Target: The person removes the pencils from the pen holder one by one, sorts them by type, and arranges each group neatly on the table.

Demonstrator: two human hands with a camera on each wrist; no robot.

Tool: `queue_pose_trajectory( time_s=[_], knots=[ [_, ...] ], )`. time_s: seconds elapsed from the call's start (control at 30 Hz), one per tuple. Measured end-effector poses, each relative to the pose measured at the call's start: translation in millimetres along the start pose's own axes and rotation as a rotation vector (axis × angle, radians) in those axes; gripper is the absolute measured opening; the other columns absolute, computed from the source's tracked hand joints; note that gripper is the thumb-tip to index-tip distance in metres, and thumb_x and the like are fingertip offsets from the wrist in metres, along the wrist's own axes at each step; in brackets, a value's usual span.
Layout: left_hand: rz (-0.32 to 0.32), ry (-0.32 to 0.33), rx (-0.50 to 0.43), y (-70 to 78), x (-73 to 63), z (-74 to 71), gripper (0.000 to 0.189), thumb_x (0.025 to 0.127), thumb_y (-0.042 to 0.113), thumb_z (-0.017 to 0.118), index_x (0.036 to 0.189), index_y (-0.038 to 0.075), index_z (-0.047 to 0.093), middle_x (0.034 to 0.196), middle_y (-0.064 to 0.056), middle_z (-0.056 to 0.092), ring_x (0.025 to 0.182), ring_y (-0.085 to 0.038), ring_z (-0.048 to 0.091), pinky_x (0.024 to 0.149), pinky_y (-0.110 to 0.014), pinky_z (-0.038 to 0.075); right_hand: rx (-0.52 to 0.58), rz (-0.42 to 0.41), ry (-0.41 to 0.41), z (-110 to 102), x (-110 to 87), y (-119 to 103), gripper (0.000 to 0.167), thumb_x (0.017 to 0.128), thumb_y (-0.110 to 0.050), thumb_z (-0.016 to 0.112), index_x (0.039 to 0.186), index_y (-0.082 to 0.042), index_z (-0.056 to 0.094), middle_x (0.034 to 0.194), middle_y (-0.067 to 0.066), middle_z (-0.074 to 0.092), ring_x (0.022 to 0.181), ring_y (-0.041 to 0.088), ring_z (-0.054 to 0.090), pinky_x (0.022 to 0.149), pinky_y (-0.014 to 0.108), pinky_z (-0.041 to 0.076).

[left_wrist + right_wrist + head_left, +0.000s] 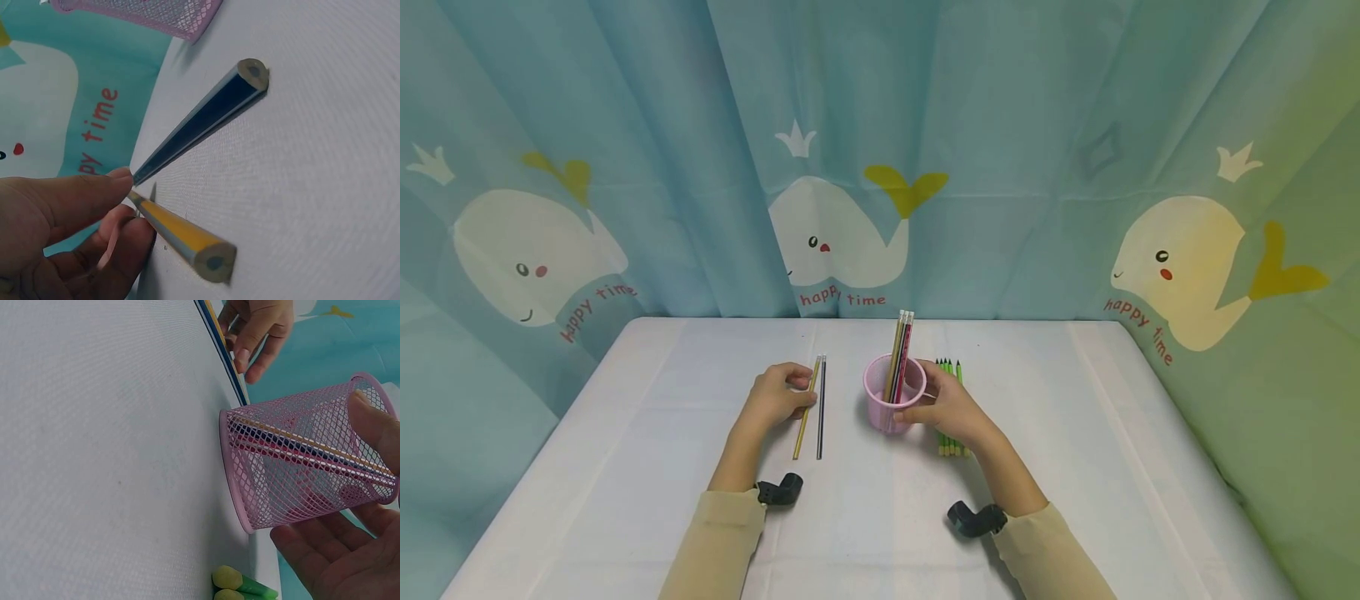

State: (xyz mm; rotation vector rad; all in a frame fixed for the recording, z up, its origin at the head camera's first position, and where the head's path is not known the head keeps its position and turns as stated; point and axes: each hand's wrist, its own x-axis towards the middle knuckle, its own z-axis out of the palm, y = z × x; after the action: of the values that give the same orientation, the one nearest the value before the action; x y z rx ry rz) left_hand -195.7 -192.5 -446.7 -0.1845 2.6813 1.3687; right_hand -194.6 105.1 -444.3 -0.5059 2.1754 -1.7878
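My left hand (778,393) is at a yellow pencil (803,429) on the table, its thumb and fingers around the shaft. A dark blue pencil (822,417) lies just right of it, its blunt end facing the left wrist view. My right hand (951,408) grips a pink mesh pencil cup (300,456) from the right, thumb on the near side by the rim and fingers round the far side. Several pencils (900,354), among them a yellow and a red one, lean upright inside the cup with their pale tops above its rim.
Several green pencils (953,450) lie side by side right of the cup, partly hidden under my right hand and forearm. A white cloth covers the table (880,517). Behind it hangs a blue-green curtain (1000,100) printed with whales.
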Motion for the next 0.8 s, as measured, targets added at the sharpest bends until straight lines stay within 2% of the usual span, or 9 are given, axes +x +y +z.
queue_pose_trajectory(
  time_s=[0.27, 0.43, 0.57, 0.8],
  knots=[
    [0.017, 0.003, 0.009, 2.4, -0.8, -2.6, 0.041, 0.086, 0.007, 0.075, 0.125, 0.001, 0.063, 0.111, -0.016, 0.068, 0.064, -0.013, 0.065, 0.059, -0.026, 0.057, 0.007, 0.000, 0.000, 0, 0.6, 0, 0.078, 0.071, 0.000, 0.086, 0.141, -0.008, 0.051, 0.139, 0.010, 0.056, 0.129, 0.030, 0.054, 0.109, 0.043, 0.047],
    [0.053, 0.002, 0.003, 10.6, -3.9, -6.2, 0.040, 0.088, 0.009, 0.074, 0.126, 0.003, 0.063, 0.113, -0.015, 0.068, 0.068, -0.017, 0.068, 0.061, -0.028, 0.058, 0.016, -0.009, -0.006, 0, 0.8, 0, 0.079, 0.072, 0.001, 0.085, 0.142, -0.005, 0.049, 0.141, 0.014, 0.054, 0.129, 0.033, 0.054, 0.109, 0.046, 0.046],
    [0.119, 0.001, -0.008, 21.6, -9.8, -8.1, 0.037, 0.091, 0.011, 0.072, 0.126, 0.005, 0.064, 0.114, -0.014, 0.068, 0.079, -0.021, 0.070, 0.065, -0.029, 0.059, 0.020, -0.017, -0.010, 0, 1.2, 1, 0.079, 0.072, 0.002, 0.084, 0.142, -0.004, 0.048, 0.141, 0.016, 0.054, 0.129, 0.035, 0.053, 0.110, 0.048, 0.045],
    [0.295, 0.021, -0.012, 41.7, -20.9, -6.2, 0.031, 0.093, 0.016, 0.070, 0.123, 0.008, 0.066, 0.113, -0.012, 0.069, 0.096, -0.026, 0.067, 0.076, -0.034, 0.058, 0.024, -0.028, -0.014, 0, 0.3, 1, 0.078, 0.073, 0.001, 0.084, 0.142, -0.003, 0.048, 0.141, 0.017, 0.054, 0.130, 0.036, 0.052, 0.110, 0.048, 0.045]
  ],
)
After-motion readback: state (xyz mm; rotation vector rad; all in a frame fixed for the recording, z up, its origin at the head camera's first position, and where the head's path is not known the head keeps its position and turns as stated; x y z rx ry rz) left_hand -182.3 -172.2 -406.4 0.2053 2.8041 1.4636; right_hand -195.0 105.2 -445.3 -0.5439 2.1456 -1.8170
